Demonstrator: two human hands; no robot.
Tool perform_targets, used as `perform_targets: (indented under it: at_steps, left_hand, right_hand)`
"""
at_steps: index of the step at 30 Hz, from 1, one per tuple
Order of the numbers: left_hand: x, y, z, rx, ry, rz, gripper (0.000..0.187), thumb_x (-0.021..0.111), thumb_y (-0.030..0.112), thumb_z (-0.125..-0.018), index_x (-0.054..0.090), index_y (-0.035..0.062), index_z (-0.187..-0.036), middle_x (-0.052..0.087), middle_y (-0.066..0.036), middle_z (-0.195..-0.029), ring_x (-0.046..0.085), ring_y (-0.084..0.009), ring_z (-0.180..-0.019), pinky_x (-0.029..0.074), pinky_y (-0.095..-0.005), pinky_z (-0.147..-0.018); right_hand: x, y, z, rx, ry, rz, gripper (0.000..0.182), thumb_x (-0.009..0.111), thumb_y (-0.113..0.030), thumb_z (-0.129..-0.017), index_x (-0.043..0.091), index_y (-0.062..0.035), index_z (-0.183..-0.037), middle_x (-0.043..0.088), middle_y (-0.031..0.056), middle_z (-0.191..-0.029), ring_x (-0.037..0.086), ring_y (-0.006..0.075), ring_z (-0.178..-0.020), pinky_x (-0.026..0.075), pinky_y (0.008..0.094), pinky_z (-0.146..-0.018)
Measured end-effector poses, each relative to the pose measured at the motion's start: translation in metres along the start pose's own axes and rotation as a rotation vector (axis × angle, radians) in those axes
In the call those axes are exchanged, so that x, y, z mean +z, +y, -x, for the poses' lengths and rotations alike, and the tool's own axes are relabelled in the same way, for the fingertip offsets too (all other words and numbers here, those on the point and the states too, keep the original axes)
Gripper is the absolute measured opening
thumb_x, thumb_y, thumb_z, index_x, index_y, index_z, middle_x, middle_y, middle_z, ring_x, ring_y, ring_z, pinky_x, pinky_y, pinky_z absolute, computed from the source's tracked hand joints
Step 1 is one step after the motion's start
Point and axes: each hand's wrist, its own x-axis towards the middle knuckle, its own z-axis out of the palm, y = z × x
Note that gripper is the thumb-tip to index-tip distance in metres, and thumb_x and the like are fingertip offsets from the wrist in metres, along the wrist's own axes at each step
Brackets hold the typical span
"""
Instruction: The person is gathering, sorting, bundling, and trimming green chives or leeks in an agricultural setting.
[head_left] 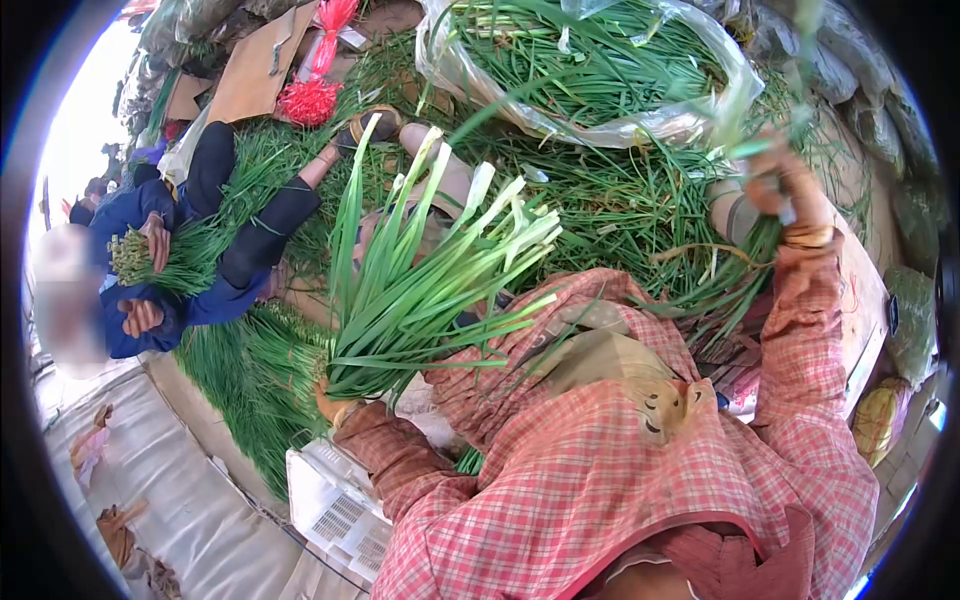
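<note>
My left hand [328, 402] is at lower left, mostly hidden behind a big bunch of garlic chives [430, 275]. Its fingers are wrapped round the green leaves, and the pale stem ends fan upward and to the right. Raised at the far right, my right hand [795, 195] is smeared by motion. It is closed on some garlic chives [762, 245] whose green leaves hang down below it towards my lap. Blurred green blades also show just above its fingers.
A clear plastic bag [745, 95] full of chives stands ahead. Loose chives [600, 220] cover the ground. At left, another person [140, 270] holds a tied bunch. Stacked bundles [250, 370] lie beside a white plastic crate [335, 510]. Pink ties [315, 100] lie near cardboard [262, 62].
</note>
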Motion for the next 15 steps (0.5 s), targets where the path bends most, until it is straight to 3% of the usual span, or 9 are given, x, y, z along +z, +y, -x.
perform_targets:
  at_steps: [1, 2, 3, 4, 6, 8, 10, 11, 15]
  left_hand:
    - [0.001, -0.001, 0.000, -0.057, -0.010, 0.101, 0.031, 0.037, 0.035, -0.089, 0.052, 0.0071, -0.088, 0.058, -0.010, -0.088, 0.054, -0.0274, -0.082, 0.044, -0.0424, -0.074]
    - [-0.003, -0.005, 0.001, -0.101, -0.034, 0.211, 0.032, 0.036, 0.036, -0.089, 0.051, 0.0082, -0.083, 0.058, -0.010, -0.086, 0.054, -0.0273, -0.080, 0.044, -0.0431, -0.073]
    - [-0.003, -0.009, -0.006, -0.145, -0.062, 0.321, 0.033, 0.035, 0.037, -0.089, 0.050, 0.0093, -0.078, 0.057, -0.009, -0.084, 0.054, -0.0271, -0.078, 0.044, -0.0439, -0.073]
    - [-0.001, -0.009, -0.004, -0.110, -0.083, 0.278, 0.034, 0.034, 0.037, -0.089, 0.049, 0.0101, -0.075, 0.057, -0.009, -0.082, 0.053, -0.0268, -0.077, 0.044, -0.0442, -0.072]
    - [0.006, 0.001, 0.010, 0.041, -0.114, 0.036, 0.036, 0.034, 0.037, -0.089, 0.047, 0.0113, -0.068, 0.056, -0.009, -0.079, 0.053, -0.0261, -0.075, 0.044, -0.0445, -0.071]
    - [0.006, 0.016, 0.009, -0.010, -0.129, 0.106, 0.037, 0.034, 0.037, -0.090, 0.046, 0.0117, -0.065, 0.056, -0.008, -0.077, 0.053, -0.0249, -0.074, 0.044, -0.0444, -0.070]
    - [0.001, 0.022, 0.002, -0.375, -0.118, 0.648, 0.038, 0.034, 0.036, -0.090, 0.046, 0.0116, -0.063, 0.055, -0.008, -0.075, 0.053, -0.0236, -0.073, 0.044, -0.0443, -0.069]
    - [0.026, 0.054, 0.037, -0.351, 0.049, 0.580, 0.037, 0.035, 0.035, -0.090, 0.047, 0.0109, -0.064, 0.054, -0.008, -0.074, 0.054, -0.0224, -0.073, 0.044, -0.0436, -0.068]
    - [0.008, 0.034, 0.028, -0.222, 0.031, 0.478, 0.036, 0.040, 0.037, -0.088, 0.049, 0.0116, -0.065, 0.055, -0.008, -0.075, 0.054, -0.0251, -0.076, 0.044, -0.0461, -0.071]
  right_hand:
    - [0.020, 0.020, -0.008, 0.036, 0.319, 0.649, 0.039, 0.062, -0.029, -0.078, 0.051, -0.0070, -0.108, 0.055, 0.0036, -0.068, 0.056, 0.0109, -0.062, 0.047, 0.0235, -0.055]
    - [-0.005, 0.040, -0.014, 0.129, 0.147, 1.398, 0.050, 0.070, -0.030, -0.067, 0.053, -0.0091, -0.109, 0.060, 0.0102, -0.086, 0.057, 0.0216, -0.085, 0.044, 0.0355, -0.077]
    - [0.054, 0.027, -0.015, 0.247, 0.211, 2.235, 0.053, 0.072, -0.032, -0.061, 0.056, -0.0084, -0.106, 0.057, 0.0121, -0.101, 0.053, 0.0274, -0.097, 0.040, 0.0397, -0.085]
    - [0.061, 0.041, -0.021, -0.351, 0.371, 2.012, 0.051, 0.070, -0.035, -0.062, 0.057, -0.0071, -0.103, 0.056, 0.0133, -0.103, 0.053, 0.0292, -0.095, 0.041, 0.0381, -0.083]
    - [0.104, 0.046, -0.050, -0.481, 0.131, 1.529, 0.053, 0.063, -0.048, -0.069, 0.061, -0.0042, -0.098, 0.058, 0.0161, -0.094, 0.053, 0.0312, -0.094, 0.042, 0.0403, -0.083]
    - [0.146, 0.068, -0.077, -0.282, -0.033, 1.579, 0.064, 0.052, -0.061, -0.071, 0.062, -0.0030, -0.095, 0.059, 0.0178, -0.096, 0.056, 0.0331, -0.090, 0.043, 0.0420, -0.080]
    - [0.170, 0.083, -0.098, 0.029, -0.255, 1.452, 0.062, 0.053, -0.059, -0.071, 0.062, -0.0015, -0.092, 0.061, 0.0185, -0.090, 0.057, 0.0336, -0.088, 0.044, 0.0424, -0.077]
    - [0.164, 0.103, -0.104, -0.043, -0.290, 1.300, 0.056, 0.055, -0.056, -0.072, 0.062, -0.0020, -0.089, 0.061, 0.0169, -0.084, 0.058, 0.0298, -0.081, 0.044, 0.0398, -0.072]
    - [0.150, 0.113, -0.075, -0.021, -0.424, 0.868, 0.027, 0.062, -0.027, -0.078, 0.061, -0.0011, -0.086, 0.056, 0.0081, -0.069, 0.049, 0.0112, -0.066, 0.042, 0.0289, -0.061]
